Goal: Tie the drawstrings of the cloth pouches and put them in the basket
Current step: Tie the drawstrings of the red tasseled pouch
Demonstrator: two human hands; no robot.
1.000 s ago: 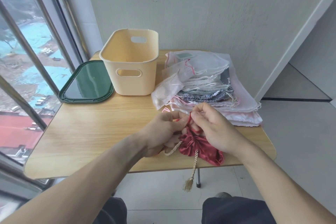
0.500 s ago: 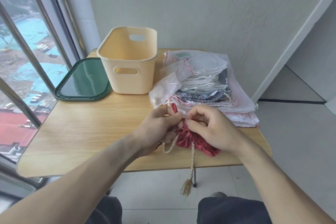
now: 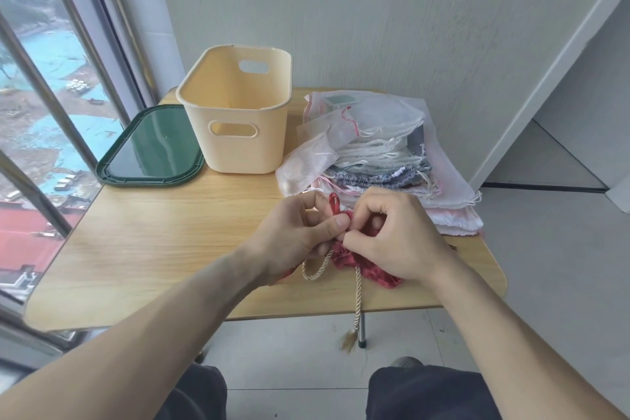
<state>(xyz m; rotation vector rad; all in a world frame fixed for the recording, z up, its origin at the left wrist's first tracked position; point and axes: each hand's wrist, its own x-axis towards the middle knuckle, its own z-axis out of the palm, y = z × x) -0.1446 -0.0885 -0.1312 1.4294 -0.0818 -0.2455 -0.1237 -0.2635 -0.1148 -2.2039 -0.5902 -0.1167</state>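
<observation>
A dark red cloth pouch (image 3: 370,270) lies gathered on the wooden table (image 3: 163,249) near its front edge. My left hand (image 3: 300,230) and my right hand (image 3: 395,235) meet over its neck, each pinching the red drawstring (image 3: 334,204), which sticks up in a small loop between them. A cream twisted cord with a tassel (image 3: 356,303) hangs from the pouch over the table edge. The cream plastic basket (image 3: 238,109) stands upright at the back, with nothing visible inside. Much of the pouch is hidden under my right hand.
A pile of white, pink and blue cloth pouches (image 3: 378,160) lies at the back right, just behind my hands. A dark green lid (image 3: 151,148) lies flat left of the basket. A window with bars runs along the left; a wall stands behind.
Both hands stay at the pouch neck, working the red drawstring. A small red loop now stands up between the fingers. The pouch lies in the same spot.
</observation>
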